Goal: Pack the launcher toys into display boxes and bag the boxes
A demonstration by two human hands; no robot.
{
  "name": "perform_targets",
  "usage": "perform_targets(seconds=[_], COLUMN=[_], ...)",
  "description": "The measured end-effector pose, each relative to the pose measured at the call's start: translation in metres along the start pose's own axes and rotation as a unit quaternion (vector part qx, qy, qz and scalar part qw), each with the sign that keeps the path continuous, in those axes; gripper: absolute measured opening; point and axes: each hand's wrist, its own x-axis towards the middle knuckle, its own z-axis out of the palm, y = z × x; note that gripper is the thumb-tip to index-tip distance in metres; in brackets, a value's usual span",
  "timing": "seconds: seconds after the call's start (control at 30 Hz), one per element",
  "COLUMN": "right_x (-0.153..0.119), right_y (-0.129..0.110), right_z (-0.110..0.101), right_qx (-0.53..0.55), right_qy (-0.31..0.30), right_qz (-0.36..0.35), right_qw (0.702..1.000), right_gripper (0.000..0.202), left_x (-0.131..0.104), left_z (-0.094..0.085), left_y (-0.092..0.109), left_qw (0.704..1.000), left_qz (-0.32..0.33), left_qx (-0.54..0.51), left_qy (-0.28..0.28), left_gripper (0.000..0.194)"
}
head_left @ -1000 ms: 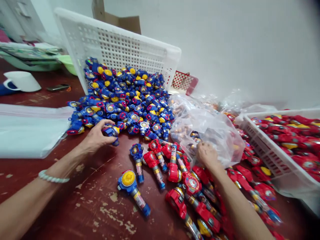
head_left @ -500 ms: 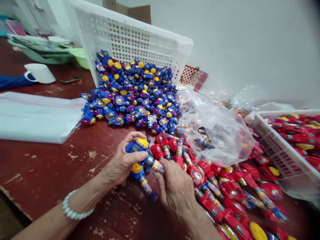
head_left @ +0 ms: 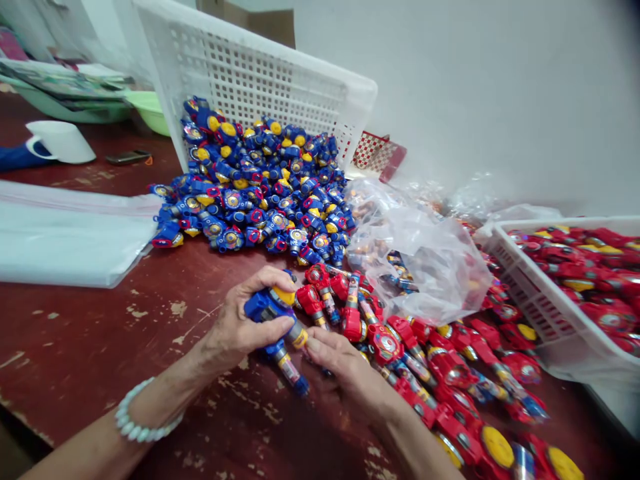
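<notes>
My left hand (head_left: 235, 323) is closed around a blue plastic toy (head_left: 263, 307) with a yellow dome and a grey-and-yellow tube section pointing right. The thumb and fingers of my right hand (head_left: 350, 367) pinch the end of that tube, covering its tip. Just below, a second blue toy (head_left: 287, 367) with a labelled tube and blue end lies on the table. Several red toys (head_left: 387, 343), some with similar tubes, are heaped right beside my right hand. Farther back, a large pile of blue toys (head_left: 280, 220) without long tubes spills from a tipped white basket (head_left: 295, 73).
A clear plastic bag (head_left: 430, 267) with small tubes inside sits mid-right. Another white basket (head_left: 545, 327) of red toys stands at the right. On the left are flat plastic bags (head_left: 70, 233), a white mug (head_left: 67, 141), a phone (head_left: 129, 157) and green basins (head_left: 153, 110).
The view has shifted slightly. My right hand's grip has moved to the tube's end, and its fingers now cover the labelled part that showed before. My left hand still holds the blue toy.
</notes>
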Motion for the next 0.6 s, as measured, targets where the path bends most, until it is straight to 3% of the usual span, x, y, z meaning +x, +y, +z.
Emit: perform_targets(seconds=[0.03, 0.1, 0.13, 0.17, 0.2, 0.27, 0.3, 0.33, 0.4, 0.5, 0.57, 0.6], right_x=[0.002, 0.006, 0.008, 0.011, 0.013, 0.018, 0.020, 0.021, 0.021, 0.017, 0.013, 0.012], right_y=[0.000, 0.001, 0.002, 0.004, 0.006, 0.008, 0.007, 0.006, 0.001, -0.006, -0.007, -0.005], right_z=[0.000, 0.003, 0.006, 0.008, 0.010, 0.013, 0.013, 0.013, 0.006, -0.025, -0.061, -0.083], right_qx=[-0.071, -0.230, -0.270, -0.267, -0.225, -0.086, -0.037, -0.027, -0.105, -0.250, -0.333, -0.383], right_qy=[0.049, 0.163, 0.199, 0.210, 0.188, 0.081, 0.035, 0.015, 0.055, 0.189, 0.279, 0.318], right_qz=[-0.032, -0.106, -0.124, -0.123, -0.103, -0.036, -0.012, -0.007, -0.050, -0.139, -0.126, -0.096], right_qw=[0.996, 0.954, 0.934, 0.932, 0.950, 0.992, 0.999, 1.000, 0.992, 0.939, 0.892, 0.862], right_gripper=[0.032, 0.032, 0.032, 0.032, 0.034, 0.041, 0.043, 0.042, 0.036, 0.028, 0.026, 0.025], left_x=[0.000, 0.001, 0.001, 0.001, 0.001, 0.002, 0.003, 0.005, 0.010, 0.024, 0.035, 0.041], left_z=[-0.001, -0.002, -0.002, -0.002, -0.002, -0.003, -0.005, -0.009, -0.023, -0.062, -0.092, -0.105], left_y=[-0.003, -0.009, -0.011, -0.014, -0.016, -0.017, -0.018, -0.018, -0.021, -0.030, -0.039, -0.043], left_qw=[1.000, 0.996, 0.993, 0.990, 0.987, 0.983, 0.983, 0.983, 0.978, 0.960, 0.952, 0.949], left_qz=[-0.016, -0.057, -0.077, -0.093, -0.105, -0.116, -0.119, -0.130, -0.167, -0.206, -0.202, -0.195], left_qx=[-0.005, -0.040, -0.065, -0.090, -0.112, -0.137, -0.135, -0.128, -0.105, -0.047, 0.039, 0.122], left_qy=[0.015, 0.047, 0.054, 0.056, 0.053, 0.034, 0.028, 0.027, 0.060, 0.184, 0.226, 0.215], left_gripper=[0.028, 0.030, 0.031, 0.032, 0.032, 0.032, 0.033, 0.034, 0.040, 0.049, 0.048, 0.046])
